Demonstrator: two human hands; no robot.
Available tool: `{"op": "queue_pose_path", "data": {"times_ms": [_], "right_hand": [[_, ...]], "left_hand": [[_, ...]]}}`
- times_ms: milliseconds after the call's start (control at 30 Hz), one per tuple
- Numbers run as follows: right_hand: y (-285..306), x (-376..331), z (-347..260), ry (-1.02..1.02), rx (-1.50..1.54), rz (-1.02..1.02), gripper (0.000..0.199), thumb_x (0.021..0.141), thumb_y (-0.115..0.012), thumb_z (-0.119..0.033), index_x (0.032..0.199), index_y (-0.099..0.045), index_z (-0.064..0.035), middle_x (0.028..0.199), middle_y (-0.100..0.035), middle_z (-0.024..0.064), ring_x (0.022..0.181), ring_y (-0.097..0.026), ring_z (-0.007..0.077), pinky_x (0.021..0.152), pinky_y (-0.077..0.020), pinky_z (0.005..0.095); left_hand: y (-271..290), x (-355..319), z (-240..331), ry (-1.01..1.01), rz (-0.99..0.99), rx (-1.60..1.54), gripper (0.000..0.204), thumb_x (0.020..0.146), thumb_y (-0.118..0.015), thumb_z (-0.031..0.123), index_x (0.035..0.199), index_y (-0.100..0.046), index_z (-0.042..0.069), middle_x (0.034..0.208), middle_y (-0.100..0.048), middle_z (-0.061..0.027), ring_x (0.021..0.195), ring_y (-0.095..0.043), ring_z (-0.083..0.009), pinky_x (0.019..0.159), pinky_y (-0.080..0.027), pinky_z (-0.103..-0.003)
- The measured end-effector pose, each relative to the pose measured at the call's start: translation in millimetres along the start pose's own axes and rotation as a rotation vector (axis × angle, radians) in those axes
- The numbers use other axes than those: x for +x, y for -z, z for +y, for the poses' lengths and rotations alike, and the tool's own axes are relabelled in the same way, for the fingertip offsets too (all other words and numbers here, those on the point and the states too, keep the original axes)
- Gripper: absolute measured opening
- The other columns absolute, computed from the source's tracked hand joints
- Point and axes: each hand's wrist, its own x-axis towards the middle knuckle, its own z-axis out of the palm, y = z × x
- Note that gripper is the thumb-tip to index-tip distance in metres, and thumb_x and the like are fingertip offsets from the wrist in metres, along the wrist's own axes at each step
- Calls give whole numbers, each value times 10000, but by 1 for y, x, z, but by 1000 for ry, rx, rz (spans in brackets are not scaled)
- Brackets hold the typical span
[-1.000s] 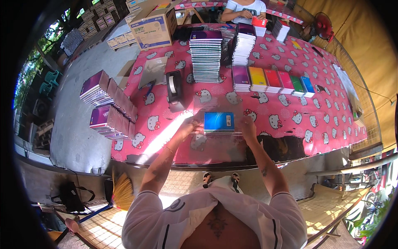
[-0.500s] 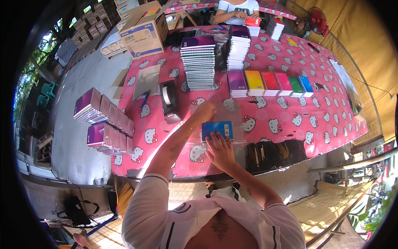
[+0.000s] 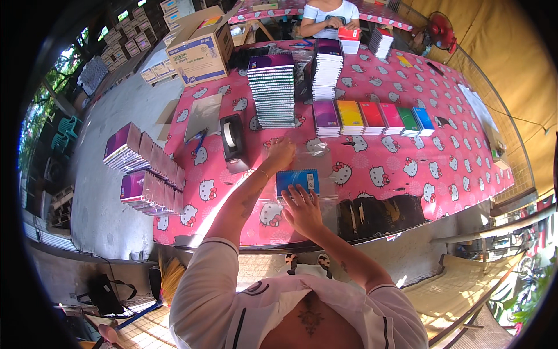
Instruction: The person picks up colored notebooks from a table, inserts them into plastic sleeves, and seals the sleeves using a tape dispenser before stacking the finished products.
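A blue spiral notebook (image 3: 297, 178) lies flat near the front of the table, on a sheet of clear plastic (image 3: 326, 168) that spreads out around it. My right hand (image 3: 303, 214) rests on the notebook's lower part with the fingers spread. Beyond the notebook's top left corner, my left hand (image 3: 282, 152) is closed on the far part of the plastic, though its fingertips are hard to make out. A black tape dispenser (image 3: 234, 145) stands left of my left hand.
Tall notebook stacks (image 3: 271, 96) rise beyond my hands. Smaller coloured notebook piles (image 3: 351, 119) form a row to the right. Wrapped purple notebooks (image 3: 152, 195) sit at the left edge. A cardboard box (image 3: 200, 55) stands far left. Another person (image 3: 330, 20) handles red notebooks across the table.
The whole view has shifted slightly. My left hand stays by the far part of the plastic, which looks more crumpled there. My right hand still lies on the blue notebook.
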Motion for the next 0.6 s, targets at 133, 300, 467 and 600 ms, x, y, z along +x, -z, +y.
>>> {"op": "queue_pose_path", "data": {"times_ms": [133, 300, 467, 600], "right_hand": [[-3, -2, 4, 22, -5, 34, 575, 822, -721, -324, 1349, -565, -155, 1423, -497, 83, 1334, -451, 279, 1085, -328, 531], [-4, -4, 6, 27, 0, 48, 575, 817, -723, -324, 1345, -569, -157, 1421, -494, 84, 1328, -453, 274, 1082, -327, 536], [0, -2, 1, 39, 5, 46, 580, 819, -718, -326, 1351, -561, -155, 1420, -491, 87, 1330, -449, 274, 1081, -327, 541], [1, -3, 4, 43, 5, 48, 579, 818, -712, -319, 1351, -557, -154, 1414, -494, 90, 1330, -448, 278, 1080, -327, 545]], "left_hand": [[5, 3, 8, 9, -4, 3, 219, 830, -659, 185, 1034, -632, 112, 1093, -659, -133, 1078, -617, -302, 926, -444, -497], [24, -4, 16, -72, 8, 99, 202, 835, -634, 141, 1031, -609, 96, 1042, -673, -140, 1003, -667, -323, 914, -449, -495], [13, -9, 9, -22, -32, 71, 200, 830, -636, 165, 1013, -631, 86, 952, -658, -111, 976, -626, -326, 862, -454, -475], [6, -9, 16, -138, 368, 130, 230, 821, -635, 142, 1045, -662, 99, 941, -632, -75, 980, -605, -306, 861, -458, -459]]}}
